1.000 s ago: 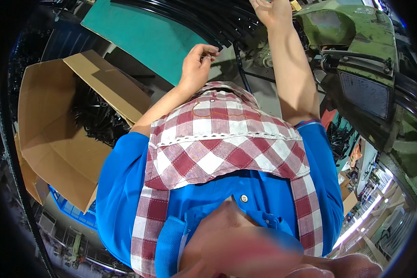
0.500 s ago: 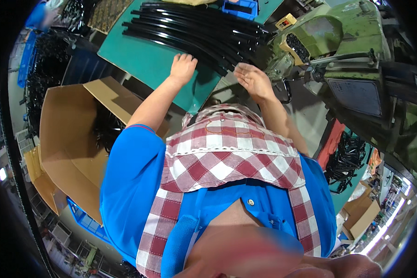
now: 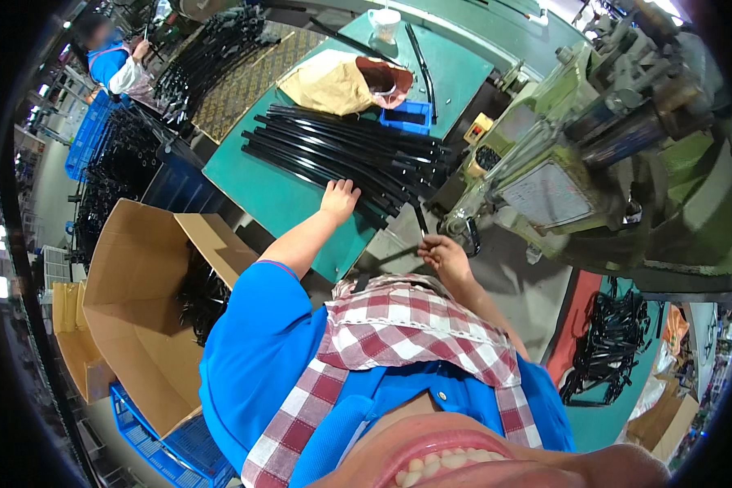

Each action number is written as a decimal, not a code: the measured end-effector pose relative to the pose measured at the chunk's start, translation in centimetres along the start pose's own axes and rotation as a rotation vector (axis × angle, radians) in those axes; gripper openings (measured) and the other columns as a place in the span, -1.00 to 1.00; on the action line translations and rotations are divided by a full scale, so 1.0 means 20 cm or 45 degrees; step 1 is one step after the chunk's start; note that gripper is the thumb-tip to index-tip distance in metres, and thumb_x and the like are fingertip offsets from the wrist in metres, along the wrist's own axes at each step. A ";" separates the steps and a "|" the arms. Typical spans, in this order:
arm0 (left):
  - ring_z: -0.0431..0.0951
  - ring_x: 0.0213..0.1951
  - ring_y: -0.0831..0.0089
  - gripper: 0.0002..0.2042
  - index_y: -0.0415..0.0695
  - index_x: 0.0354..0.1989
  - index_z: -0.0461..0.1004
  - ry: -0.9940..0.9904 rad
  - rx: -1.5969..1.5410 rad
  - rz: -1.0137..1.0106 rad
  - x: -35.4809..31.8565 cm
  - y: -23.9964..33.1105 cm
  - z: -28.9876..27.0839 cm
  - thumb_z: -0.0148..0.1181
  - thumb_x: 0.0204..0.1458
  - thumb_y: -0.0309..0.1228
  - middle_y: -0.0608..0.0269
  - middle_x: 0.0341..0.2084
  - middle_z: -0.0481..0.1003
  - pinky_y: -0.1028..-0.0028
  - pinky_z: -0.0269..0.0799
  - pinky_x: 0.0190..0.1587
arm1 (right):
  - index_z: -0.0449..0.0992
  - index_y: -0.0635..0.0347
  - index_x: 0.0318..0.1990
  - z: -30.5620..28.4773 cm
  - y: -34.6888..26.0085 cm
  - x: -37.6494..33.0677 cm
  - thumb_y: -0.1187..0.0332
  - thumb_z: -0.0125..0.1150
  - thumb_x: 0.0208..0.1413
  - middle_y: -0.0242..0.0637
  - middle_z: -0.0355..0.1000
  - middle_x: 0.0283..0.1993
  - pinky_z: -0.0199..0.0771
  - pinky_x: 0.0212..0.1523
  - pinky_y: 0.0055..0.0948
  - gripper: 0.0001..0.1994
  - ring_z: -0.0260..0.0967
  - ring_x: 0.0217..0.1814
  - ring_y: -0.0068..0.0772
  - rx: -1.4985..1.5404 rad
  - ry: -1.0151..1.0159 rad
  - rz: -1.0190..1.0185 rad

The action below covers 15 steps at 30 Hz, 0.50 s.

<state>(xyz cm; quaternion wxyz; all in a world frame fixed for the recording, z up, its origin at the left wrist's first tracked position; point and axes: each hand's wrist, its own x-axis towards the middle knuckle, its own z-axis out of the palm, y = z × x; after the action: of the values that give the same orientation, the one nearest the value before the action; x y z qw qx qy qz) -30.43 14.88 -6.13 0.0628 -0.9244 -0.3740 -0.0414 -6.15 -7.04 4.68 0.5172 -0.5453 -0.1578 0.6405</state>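
Observation:
A pile of long, glossy black tubes (image 3: 325, 146) lies on the green table (image 3: 244, 180) in front of me. At the pile's near edge my left hand (image 3: 341, 200) is closed, its fingers curled over a tube; the fingertips are partly hidden. My right hand (image 3: 445, 255) is off the table's right corner, closed in a pinch on the lower end of a black tube (image 3: 421, 220). That tube slants up toward the pile, where its far part merges with the others.
A green machine (image 3: 537, 179) stands at right. Behind the pile are a yellowish sack (image 3: 325, 81), a blue bin (image 3: 407, 119) and a white cup (image 3: 384, 24). An open cardboard box (image 3: 130, 301) with black parts stands left. Another person (image 3: 114, 65) works far left.
My view has tilted up, showing more of the table's far side. My left hand has come onto the tubes' edge. My right hand, open before, now pinches a tube end.

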 end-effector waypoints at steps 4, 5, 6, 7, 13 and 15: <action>0.40 -0.06 0.25 -0.79 0.01 -0.18 0.45 0.106 -0.083 0.147 -0.01 0.03 -0.13 0.04 -0.01 -0.36 0.23 -0.28 0.44 0.17 0.19 0.08 | 0.45 0.40 -0.03 -0.15 0.01 -0.12 0.59 -0.09 0.07 -0.17 0.48 -0.12 0.43 -0.16 -0.58 -0.69 0.46 -0.11 -0.40 -0.090 0.013 -0.123; 0.42 -0.06 0.23 -0.78 0.01 -0.17 0.43 0.128 -0.190 0.151 -0.02 0.02 -0.17 0.08 -0.03 -0.35 0.23 -0.32 0.45 0.14 0.18 0.11 | 0.46 0.39 -0.04 -0.14 0.01 -0.12 0.59 -0.09 0.07 -0.18 0.49 -0.13 0.43 -0.16 -0.58 -0.70 0.46 -0.12 -0.42 -0.126 0.054 -0.141; 0.44 -0.07 0.22 -0.77 0.01 -0.17 0.43 0.154 -0.291 0.163 -0.03 0.10 -0.24 0.11 -0.05 -0.35 0.23 -0.34 0.45 0.12 0.18 0.12 | 0.44 0.34 -0.03 -0.20 -0.03 -0.16 0.60 -0.13 0.11 -0.25 0.46 -0.11 0.42 -0.14 -0.54 -0.71 0.43 -0.15 -0.46 -0.190 0.096 -0.103; 0.45 -0.08 0.22 -0.76 0.02 -0.17 0.43 0.174 -0.397 0.186 -0.04 0.17 -0.30 0.13 -0.06 -0.34 0.23 -0.36 0.45 0.10 0.18 0.13 | 0.44 0.35 -0.03 -0.24 -0.03 -0.18 0.56 -0.07 0.11 -0.27 0.47 -0.12 0.44 -0.14 -0.51 -0.72 0.44 -0.16 -0.46 -0.291 0.107 -0.134; 0.48 -0.13 0.21 -0.72 0.05 -0.19 0.47 -0.164 -0.525 0.707 -0.09 0.60 -0.45 0.26 -0.10 -0.22 0.25 -0.36 0.46 0.11 0.24 0.09 | 0.35 0.04 0.15 -0.08 -0.09 -0.33 0.15 0.33 -0.01 -0.13 0.43 -0.02 0.42 -0.01 -0.17 -0.46 0.43 0.02 -0.09 -1.891 0.224 -0.944; 0.49 -0.16 0.20 -0.73 0.04 -0.20 0.49 -0.083 -0.848 0.665 -0.12 0.76 -0.50 0.26 -0.09 -0.22 0.25 -0.38 0.46 0.16 0.25 0.09 | 0.31 0.04 0.13 -0.09 -0.08 -0.30 0.00 0.29 -0.02 -0.07 0.42 -0.03 0.38 0.04 -0.08 -0.41 0.41 0.06 -0.01 -2.311 -0.009 -0.520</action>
<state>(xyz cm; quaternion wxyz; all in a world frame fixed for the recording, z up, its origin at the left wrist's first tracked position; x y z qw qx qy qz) -21.80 0.92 2.25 -0.2428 -0.9587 -0.0953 -0.1135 -4.64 -12.14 8.49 -0.0051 -0.7008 -0.6928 0.1701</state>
